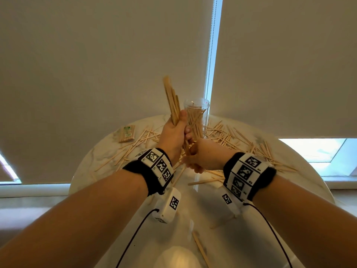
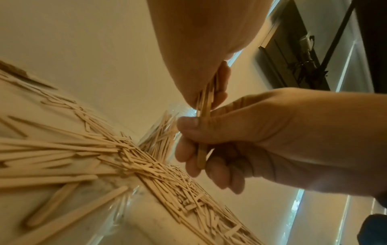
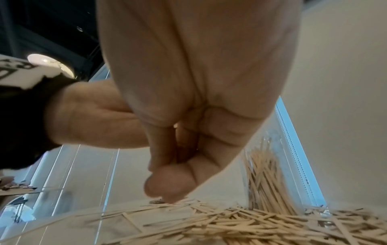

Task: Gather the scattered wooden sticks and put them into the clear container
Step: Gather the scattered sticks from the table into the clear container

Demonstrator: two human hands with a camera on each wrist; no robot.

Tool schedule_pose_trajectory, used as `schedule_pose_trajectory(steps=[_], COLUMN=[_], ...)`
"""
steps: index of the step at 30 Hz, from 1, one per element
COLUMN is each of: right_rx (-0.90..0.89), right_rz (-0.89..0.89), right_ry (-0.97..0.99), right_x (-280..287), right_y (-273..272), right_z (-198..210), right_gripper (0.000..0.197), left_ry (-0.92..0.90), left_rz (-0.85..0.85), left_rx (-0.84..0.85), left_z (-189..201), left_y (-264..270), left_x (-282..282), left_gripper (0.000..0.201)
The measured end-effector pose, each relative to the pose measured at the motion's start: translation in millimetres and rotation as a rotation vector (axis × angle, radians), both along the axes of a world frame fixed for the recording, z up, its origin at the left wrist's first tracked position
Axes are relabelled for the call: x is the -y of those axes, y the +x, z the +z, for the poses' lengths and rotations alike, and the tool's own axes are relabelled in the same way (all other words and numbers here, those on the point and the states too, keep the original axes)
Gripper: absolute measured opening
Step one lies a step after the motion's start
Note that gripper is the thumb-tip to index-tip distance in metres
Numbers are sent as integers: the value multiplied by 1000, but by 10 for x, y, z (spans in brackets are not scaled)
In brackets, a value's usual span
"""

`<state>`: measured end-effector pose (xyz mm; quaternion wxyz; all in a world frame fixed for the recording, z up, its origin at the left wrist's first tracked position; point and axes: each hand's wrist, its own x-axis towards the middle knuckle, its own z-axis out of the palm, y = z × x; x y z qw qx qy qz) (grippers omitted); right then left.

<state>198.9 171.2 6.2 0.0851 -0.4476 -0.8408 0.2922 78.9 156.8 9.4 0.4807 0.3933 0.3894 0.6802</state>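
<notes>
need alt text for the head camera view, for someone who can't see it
Both hands hold one upright bundle of wooden sticks above a round table: the left hand grips its middle, the right hand its lower end. Behind stands a clear container partly filled with sticks, with more scattered around it.

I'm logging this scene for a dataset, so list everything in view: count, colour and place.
bundle of sticks: one handful, light wood, upright, gripped by both hands
loose sticks: many, light wood, scattered on the table
clear container: one, transparent, upright at the table's far side, partly filled with sticks
packet of sticks: one, wood with a green label, far left
table: one, pale marble, round
blinds: two, beige, behind
left hand: upper grip
right hand: lower grip
</notes>
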Motion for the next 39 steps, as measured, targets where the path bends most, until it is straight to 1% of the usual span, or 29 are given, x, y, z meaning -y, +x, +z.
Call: schedule_pose_trajectory(steps=[3, 4, 5, 6, 7, 8, 9, 10, 11, 12, 13, 14, 15, 16, 18, 19, 20, 22, 24, 25, 27, 29, 31, 33, 35, 37, 39], right_rx=[-135, -128, -74, -17, -2, -63, -206, -391, -566, -676, -700, -674, -612, -491, -64, 106, 176, 179, 220, 266, 308, 285, 278, 267, 298, 313, 295], right_rz=[-33, -10, 14, 21, -1, -60, -144, -252, -359, -430, -447, -417, -350, -267, -124, -101, -100, -99, -61, -36, -34, -53, -32, 10, 34, 21, 15], right_ry=[-39, -33, 16, 82, 161, 231, 276, 303, 315, 320, 319, 316, 321, 354, 482, 528, 534, 520, 585, 639, 752, 782, 776, 774, 784, 821, 862], right_x=[3, 11, 8, -7, -49, -94, -143, -202, -258, -293, -318, -303, -272, -231, -178, -162, -162, -167, -119, -85, 1, 14, -30, -53, -36, -59, -103], right_y=[9, 22, 43, 72, 106, 149, 199, 254, 303, 338, 351, 341, 305, 251, 132, 80, 54, 53, 43, 29, -1, 10, 41, 36, 37, 71, 112], right_z=[-56, -41, -5, 43, 90, 151, 230, 315, 395, 482, 554, 599, 608, 580, 442, 359, 285, 179, 144, 141, 145, 138, 130, 104, 82, 75, 60], right_gripper=[30, 29, 33, 39, 42, 38, 31, 33, 39, 49, 59, 67, 70, 68, 58, 52, 49, 48, 50, 49, 44, 44, 46, 38, 33, 36, 49], left_ry=[-7, -21, -40, -58, -73, -88, -106, -128, -148, -163, -171, -169, -157, -143, -121, -123, -135, -156, -144, -133, -130, -142, -145, -143, -154, -174, -181], left_rz=[-8, -2, 1, -6, -24, -38, -39, -36, -39, -52, -70, -81, -78, -72, -87, -105, -123, -161, -180, -193, -216, -227, -235, -251, -288, -323, -367], left_rx=[-175, -258, -349, -438, -521, -609, -704, -802, -898, -978, -1037, -1101, -1188, -1282, -1406, -1440, -1470, -1537, -1568, -1557, -1500, -1464, -1471, -1467, -1417, -1334, -1227], left_z=[62, 69, 66, 58, 46, 30, 13, -3, -18, -28, -39, -47, -42, -33, -17, -11, -6, 6, 15, 17, 28, 60, 96, 129, 147, 137, 102], left_y=[-37, -80, -131, -181, -225, -267, -310, -355, -394, -419, -425, -410, -369, -316, -227, -212, -214, -224, -213, -203, -193, -198, -193, -166, -134, -125, -131], left_x=[9, 10, 13, 25, 39, 53, 59, 62, 68, 71, 73, 77, 79, 84, 76, 72, 70, 75, 70, 63, 38, 26, 22, 24, 13, -14, -28], left_gripper=[28, 32, 35, 37, 37, 36, 34, 35, 37, 39, 40, 40, 40, 38, 32, 29, 27, 22, 14, 17, 36, 48, 54, 58, 68, 80, 85])
